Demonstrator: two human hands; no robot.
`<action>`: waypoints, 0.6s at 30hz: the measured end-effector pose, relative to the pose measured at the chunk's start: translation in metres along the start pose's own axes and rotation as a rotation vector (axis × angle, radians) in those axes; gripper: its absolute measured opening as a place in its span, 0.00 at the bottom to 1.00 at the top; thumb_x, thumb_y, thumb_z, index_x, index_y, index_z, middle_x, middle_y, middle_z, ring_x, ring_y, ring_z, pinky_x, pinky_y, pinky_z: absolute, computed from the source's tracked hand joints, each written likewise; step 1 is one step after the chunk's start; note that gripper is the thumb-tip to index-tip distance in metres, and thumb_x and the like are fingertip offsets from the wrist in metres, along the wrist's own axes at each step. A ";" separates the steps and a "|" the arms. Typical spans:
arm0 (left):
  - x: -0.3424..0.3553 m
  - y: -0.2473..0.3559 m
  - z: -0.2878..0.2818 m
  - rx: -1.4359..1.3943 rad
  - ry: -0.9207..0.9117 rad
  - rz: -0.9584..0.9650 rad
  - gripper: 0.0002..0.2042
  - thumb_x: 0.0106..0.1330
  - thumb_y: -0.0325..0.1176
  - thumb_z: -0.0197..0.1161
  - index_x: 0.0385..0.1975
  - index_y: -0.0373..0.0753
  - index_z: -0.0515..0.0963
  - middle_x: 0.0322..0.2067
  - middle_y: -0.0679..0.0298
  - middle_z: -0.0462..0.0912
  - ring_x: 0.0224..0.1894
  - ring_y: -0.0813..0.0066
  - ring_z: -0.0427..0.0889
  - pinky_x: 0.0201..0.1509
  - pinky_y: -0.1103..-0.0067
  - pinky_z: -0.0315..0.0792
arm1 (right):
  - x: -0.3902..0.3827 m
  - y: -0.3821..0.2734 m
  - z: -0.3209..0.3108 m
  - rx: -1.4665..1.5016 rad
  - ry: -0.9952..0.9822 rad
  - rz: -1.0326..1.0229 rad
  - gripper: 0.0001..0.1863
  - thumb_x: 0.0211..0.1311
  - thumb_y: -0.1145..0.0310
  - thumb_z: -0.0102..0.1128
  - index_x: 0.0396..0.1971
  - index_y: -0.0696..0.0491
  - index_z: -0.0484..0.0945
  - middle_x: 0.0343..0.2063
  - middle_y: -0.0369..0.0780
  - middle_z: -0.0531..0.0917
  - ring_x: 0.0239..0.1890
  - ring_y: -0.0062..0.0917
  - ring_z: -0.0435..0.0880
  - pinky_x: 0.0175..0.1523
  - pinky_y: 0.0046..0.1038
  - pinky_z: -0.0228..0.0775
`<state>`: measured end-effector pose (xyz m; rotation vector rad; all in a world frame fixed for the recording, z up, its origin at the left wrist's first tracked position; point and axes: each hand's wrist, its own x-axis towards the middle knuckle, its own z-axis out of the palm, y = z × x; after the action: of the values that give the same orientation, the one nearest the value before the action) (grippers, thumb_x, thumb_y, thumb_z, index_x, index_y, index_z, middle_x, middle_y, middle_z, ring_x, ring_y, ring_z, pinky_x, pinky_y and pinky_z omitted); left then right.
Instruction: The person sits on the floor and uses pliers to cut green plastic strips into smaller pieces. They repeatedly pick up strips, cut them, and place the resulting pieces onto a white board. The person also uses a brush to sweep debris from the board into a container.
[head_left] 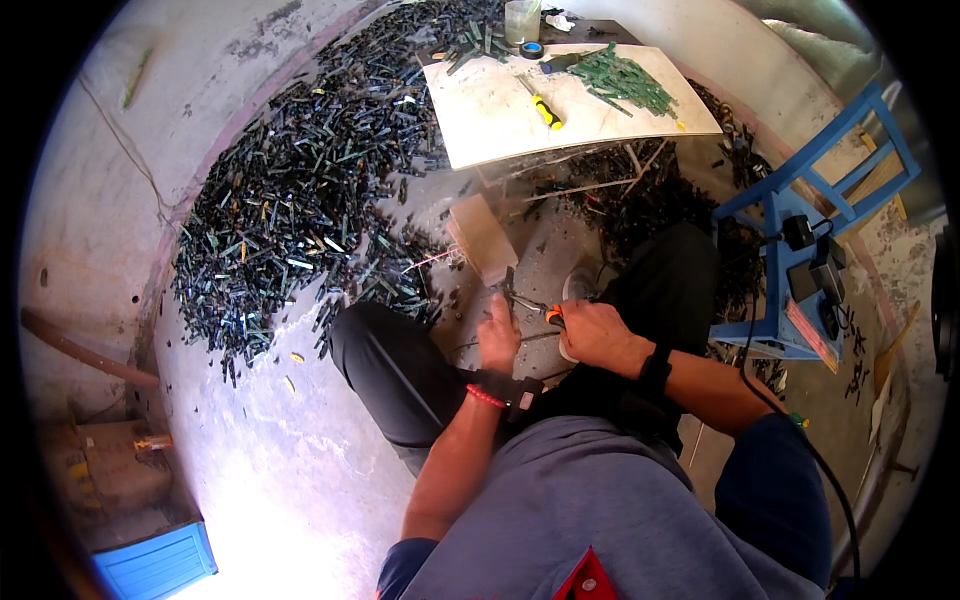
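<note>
Between my knees, my left hand (pixel 498 336) is closed round a small dark strip (pixel 509 279) that sticks up past the fingers. My right hand (pixel 603 336) grips pliers (pixel 533 304) with orange and black handles. Their metal jaws point left and meet or nearly meet the strip; the exact contact is too small to make out. Just beyond my hands stands a brown block-like piece (pixel 484 240), perhaps wood or cardboard, its lower end close to the strip.
A low pale board table (pixel 480 130) ahead bears a yellow-black screwdriver (pixel 545 110), green strips (pixel 625 80), a blue tape roll (pixel 531 49) and a cloudy cup (pixel 521 22). Dark strips (pixel 290 210) pile up left. At right, a blue chair (pixel 765 270) holds black adapters (pixel 826 272); a cable hangs nearby.
</note>
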<state>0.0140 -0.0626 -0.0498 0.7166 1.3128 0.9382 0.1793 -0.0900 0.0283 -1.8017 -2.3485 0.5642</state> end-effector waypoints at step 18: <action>-0.010 0.023 -0.008 0.036 0.008 0.006 0.32 0.63 0.65 0.43 0.11 0.40 0.65 0.08 0.70 0.60 0.09 0.81 0.58 0.14 0.81 0.50 | 0.002 -0.005 -0.007 0.434 -0.229 0.103 0.10 0.54 0.64 0.56 0.27 0.56 0.74 0.20 0.44 0.78 0.22 0.35 0.79 0.28 0.33 0.70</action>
<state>0.0028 -0.0609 -0.0264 0.7453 1.3382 0.9248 0.1767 -0.0872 0.0362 -1.7302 -2.0496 1.2439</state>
